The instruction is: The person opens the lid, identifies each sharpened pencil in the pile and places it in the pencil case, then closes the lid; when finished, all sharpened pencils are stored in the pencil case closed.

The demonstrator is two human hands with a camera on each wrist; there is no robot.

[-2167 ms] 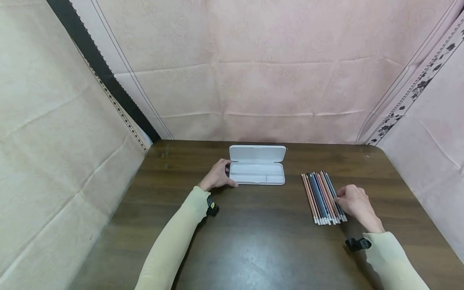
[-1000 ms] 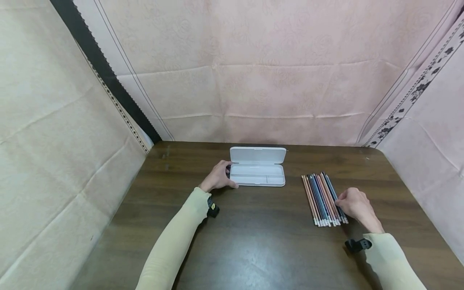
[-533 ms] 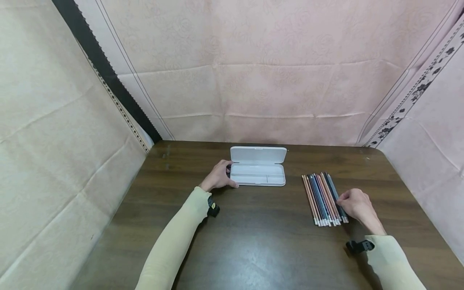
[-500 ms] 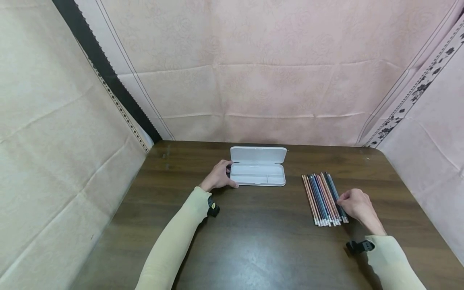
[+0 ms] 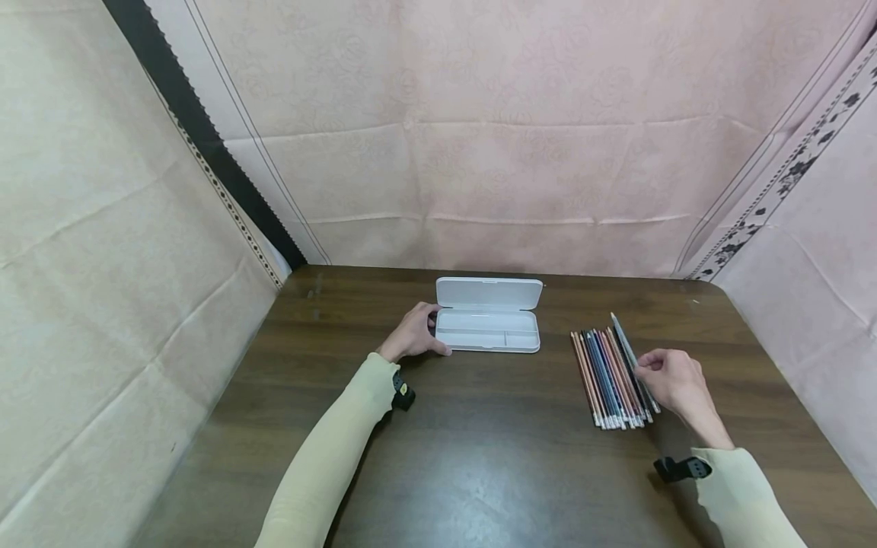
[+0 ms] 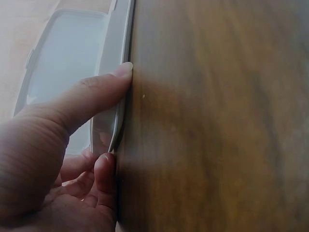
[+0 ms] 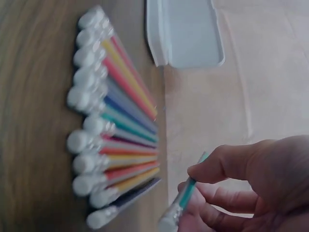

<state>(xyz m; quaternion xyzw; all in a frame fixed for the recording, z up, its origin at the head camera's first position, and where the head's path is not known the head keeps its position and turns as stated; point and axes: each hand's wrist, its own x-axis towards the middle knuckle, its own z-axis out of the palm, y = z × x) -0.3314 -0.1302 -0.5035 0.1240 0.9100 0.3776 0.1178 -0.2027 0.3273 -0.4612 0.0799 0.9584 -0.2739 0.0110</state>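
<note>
A white pencil case point(image 5: 469, 342) lies with its lid up near the far edge of the table, and no pencils show in its compartments. My left hand point(image 5: 414, 333) holds the case by its left end, thumb point(image 6: 104, 92) along the front edge and fingers round the corner. On the right my right hand point(image 5: 674, 380) pinches a green pencil point(image 7: 185, 195) between thumb and fingers, its white eraser end towards me. That pencil is tilted up off the right end of a row of pencils point(image 5: 606, 377), which lie side by side with white eraser ends.
The brown wooden table point(image 5: 479, 426) ends at a pale cloth wall point(image 5: 493, 152) behind the case. Similar cloth panels rise on the left and right. Black wrist cameras point(image 5: 402, 391) sit on both sleeves.
My right hand has lifted the pencil at the row's right end, its tip now raised and further forward. My left hand and the case have stayed in place.
</note>
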